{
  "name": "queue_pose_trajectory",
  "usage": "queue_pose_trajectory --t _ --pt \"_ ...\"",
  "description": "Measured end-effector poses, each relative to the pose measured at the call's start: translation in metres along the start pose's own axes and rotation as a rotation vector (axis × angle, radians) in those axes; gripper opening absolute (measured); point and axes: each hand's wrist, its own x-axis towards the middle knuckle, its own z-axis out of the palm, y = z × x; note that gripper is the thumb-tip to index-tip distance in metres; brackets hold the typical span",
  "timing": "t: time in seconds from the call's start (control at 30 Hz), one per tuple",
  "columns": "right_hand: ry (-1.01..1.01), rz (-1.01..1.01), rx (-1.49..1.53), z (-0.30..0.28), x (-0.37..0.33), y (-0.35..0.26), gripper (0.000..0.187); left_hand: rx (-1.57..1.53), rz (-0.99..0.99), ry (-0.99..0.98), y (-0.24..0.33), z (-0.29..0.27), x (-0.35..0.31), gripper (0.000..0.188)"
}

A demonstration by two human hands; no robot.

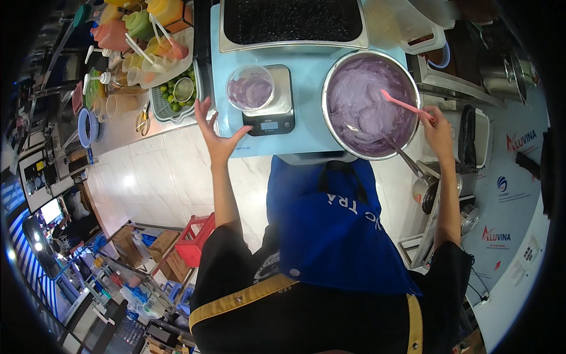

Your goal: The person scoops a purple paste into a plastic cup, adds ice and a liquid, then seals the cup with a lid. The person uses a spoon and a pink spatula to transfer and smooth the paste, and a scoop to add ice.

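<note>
My right hand [437, 133] grips a pink spatula [403, 105], its tip dipping into thick pale purple paste [359, 94]. The paste fills a wide steel mixing bowl [325, 97] on the right of the table. A metal-handled utensil [407, 158] also leans over the bowl's near rim; its head is buried in the paste. Left of the bowl, a black kitchen scale [271, 125] carries a clear round plastic tub [250, 88] with some of the purple paste inside. My left hand [221, 141] is spread open and holds nothing, its thumb at the scale's near left corner.
A steel tray of dark, glossy contents [292, 20] stands behind the scale. To the left, a basket [156, 106] of small green citrus fruits sits beside scissors [142, 122] and pump bottles [112, 35]. A red plastic stool [194, 241] is on the tiled floor.
</note>
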Motion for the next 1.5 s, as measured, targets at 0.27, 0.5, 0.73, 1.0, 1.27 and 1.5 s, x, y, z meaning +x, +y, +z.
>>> queue_pose_trajectory --t 0.27,0.5,0.73,1.0,1.27,1.5 --pt "0.152 0.116 0.001 -0.009 -0.022 0.002 0.042 -0.019 -0.049 0.015 0.0 -0.025 0.002 0.137" --pt "0.169 0.126 0.079 -0.006 -0.035 0.012 0.041 -0.053 -0.013 -0.061 0.003 -0.017 0.016 0.133" --pt "0.092 0.175 0.163 0.001 -0.036 0.003 0.039 -0.033 0.066 -0.11 0.013 0.009 0.029 0.131" --pt "0.052 0.03 -0.134 0.003 -0.012 -0.038 0.036 -0.133 0.066 -0.077 0.003 0.075 0.035 0.097" --pt "-0.138 -0.113 -0.483 -0.014 -0.004 -0.053 0.028 -0.127 0.144 -0.152 0.072 0.045 0.023 0.084" --pt "-0.141 -0.002 0.295 -0.065 -0.062 -0.04 0.025 -0.086 0.044 -0.287 0.11 0.047 0.01 0.09"
